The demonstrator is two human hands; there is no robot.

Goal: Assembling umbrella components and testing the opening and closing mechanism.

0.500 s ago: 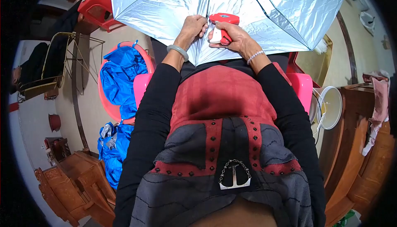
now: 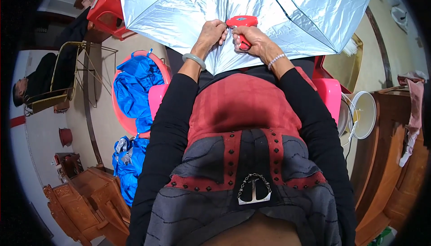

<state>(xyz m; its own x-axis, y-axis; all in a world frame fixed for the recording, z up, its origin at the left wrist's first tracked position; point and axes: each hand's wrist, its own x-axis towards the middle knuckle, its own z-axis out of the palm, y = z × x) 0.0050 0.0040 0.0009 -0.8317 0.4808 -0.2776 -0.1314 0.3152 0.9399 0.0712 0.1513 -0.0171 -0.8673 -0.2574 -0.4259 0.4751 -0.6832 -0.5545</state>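
A silver umbrella canopy (image 2: 179, 26) with dark ribs lies spread across my lap, its inner side up. My right hand (image 2: 255, 40) is wrapped round the grip of a red pistol-shaped hand tool (image 2: 242, 21). The nose of this tool points left, at a rib beside my left fingertips. My left hand (image 2: 213, 32) is closed in a pinch at that same rib, just left of the tool. Whatever the left fingertips hold, fabric or rib, is too small to make out.
On my left, a pink tub (image 2: 117, 104) holds blue fabric (image 2: 134, 84), and more blue fabric (image 2: 130, 156) lies below it. A red stool (image 2: 107, 10) stands at the far left, near a seated person (image 2: 40, 78). A white bucket (image 2: 363, 116) stands at my right.
The white lever of the red tool, visible before, is now hidden in my right hand's tighter grip. Both hands stay nearly in place. The surroundings have shifted slightly in view.
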